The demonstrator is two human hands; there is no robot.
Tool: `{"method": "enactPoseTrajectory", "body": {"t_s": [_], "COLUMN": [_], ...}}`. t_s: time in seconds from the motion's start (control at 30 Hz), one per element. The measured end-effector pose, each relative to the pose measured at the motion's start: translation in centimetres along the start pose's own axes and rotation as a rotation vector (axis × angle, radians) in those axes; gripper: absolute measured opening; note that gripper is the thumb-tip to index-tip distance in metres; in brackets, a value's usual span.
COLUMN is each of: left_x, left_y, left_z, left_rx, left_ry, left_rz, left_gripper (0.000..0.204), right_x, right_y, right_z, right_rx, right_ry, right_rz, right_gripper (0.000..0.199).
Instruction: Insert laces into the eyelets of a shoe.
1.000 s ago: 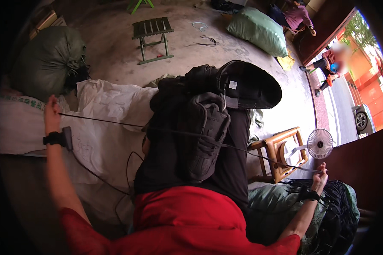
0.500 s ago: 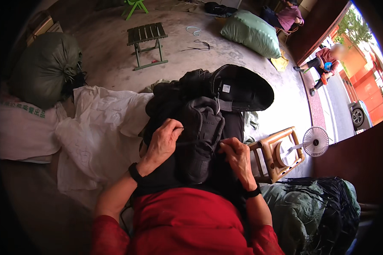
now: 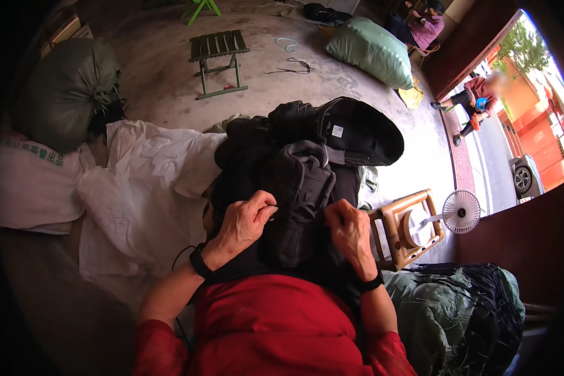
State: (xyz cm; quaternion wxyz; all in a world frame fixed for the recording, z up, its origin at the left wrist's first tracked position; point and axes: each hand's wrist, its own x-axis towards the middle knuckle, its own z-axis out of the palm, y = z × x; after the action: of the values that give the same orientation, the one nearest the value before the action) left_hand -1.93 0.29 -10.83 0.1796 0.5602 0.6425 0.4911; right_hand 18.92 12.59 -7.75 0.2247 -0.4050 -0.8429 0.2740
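A black lace-up shoe [image 3: 299, 188] lies across my lap, its toe toward me. My left hand [image 3: 247, 219] is closed in a pinch at its left side, with a small dark bit of shoelace showing at the fingertips. At the right side, my right hand [image 3: 349, 230] is also pinched, close to the shoe; what its fingertips hold is mostly hidden. Just beyond lie more dark items in a pile [image 3: 247, 141] and a hollow black piece [image 3: 363, 135] with a white label inside.
White sacks [image 3: 150, 182] lie at left beside a tied dark green sack [image 3: 69, 94]. A folding stool [image 3: 219, 47] and a stuffed green sack [image 3: 371, 53] stand farther off. At right are a bamboo stool [image 3: 413, 250], a small fan [image 3: 461, 212] and a bundle of black strands [image 3: 476, 307].
The dark lace stretched across the shoe's front between my hands no longer shows there. My left hand has moved slightly toward me and right; my right hand has turned a little.
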Motion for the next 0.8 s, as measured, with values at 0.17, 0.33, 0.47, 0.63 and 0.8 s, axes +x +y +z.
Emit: {"method": "enactPoseTrajectory", "body": {"t_s": [0.17, 0.33, 0.47, 0.63, 0.8], "left_x": [0.3, 1.5, 2.0, 2.3, 2.5], "left_y": [0.2, 0.4, 0.5, 0.8, 0.8], "left_z": [-0.2, -0.7, -0.8, -0.3, 0.4], "left_rx": [-0.037, -0.041, -0.022, 0.067, 0.118], "left_ry": [-0.005, 0.067, 0.061, 0.033, 0.055], "left_rz": [-0.022, -0.021, -0.013, -0.007, 0.051], "left_gripper": [0.007, 0.008, 0.007, 0.006, 0.005], "right_x": [0.7, -0.6, -0.2, 1.3, 1.3], "right_y": [-0.3, -1.5, -2.4, -1.9, 0.5], "right_z": [-0.8, 0.6, 0.4, 0.3, -0.2], "right_rx": [0.011, -0.491, -0.505, -0.554, 0.519], "right_ry": [-0.110, 0.020, 0.037, 0.055, -0.265], "right_rz": [0.055, -0.234, -0.344, -0.528, 0.239], "right_gripper": [0.012, 0.006, 0.008, 0.007, 0.018]}}
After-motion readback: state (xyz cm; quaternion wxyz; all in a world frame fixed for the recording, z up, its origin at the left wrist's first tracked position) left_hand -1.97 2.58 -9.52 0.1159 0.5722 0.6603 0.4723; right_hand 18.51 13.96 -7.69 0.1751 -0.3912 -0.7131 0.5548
